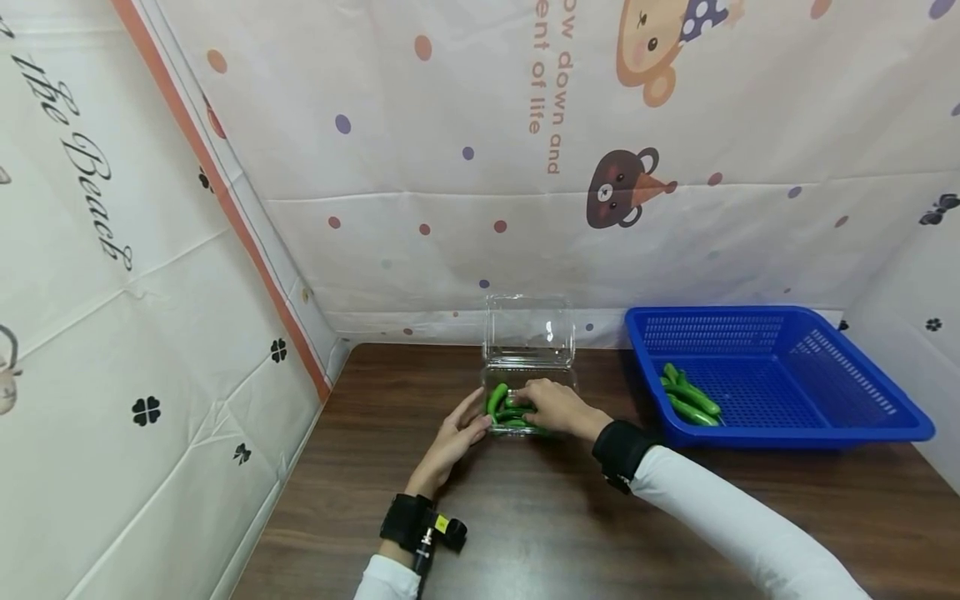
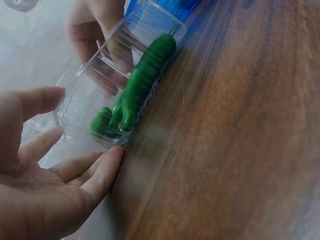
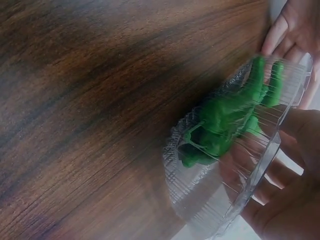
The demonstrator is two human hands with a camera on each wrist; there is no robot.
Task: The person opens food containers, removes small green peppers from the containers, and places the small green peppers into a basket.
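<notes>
While the left hand (image 1: 452, 442) is touching the clear box (image 1: 525, 367) with flat fingers, the right hand (image 1: 553, 407) is reaching inside (fingers loose) onto green peppers (image 1: 504, 407) on the table (image 1: 525, 517).

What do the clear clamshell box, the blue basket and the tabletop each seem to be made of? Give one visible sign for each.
Clear clamshell box: thin glossy plastic, probably; see-through, with ribbed walls.
Blue basket: moulded plastic, likely; uniform colour, perforated grid walls.
Tabletop: dark wood or wood-look laminate; streaked grain, slight sheen. Which one cannot be told.
</notes>
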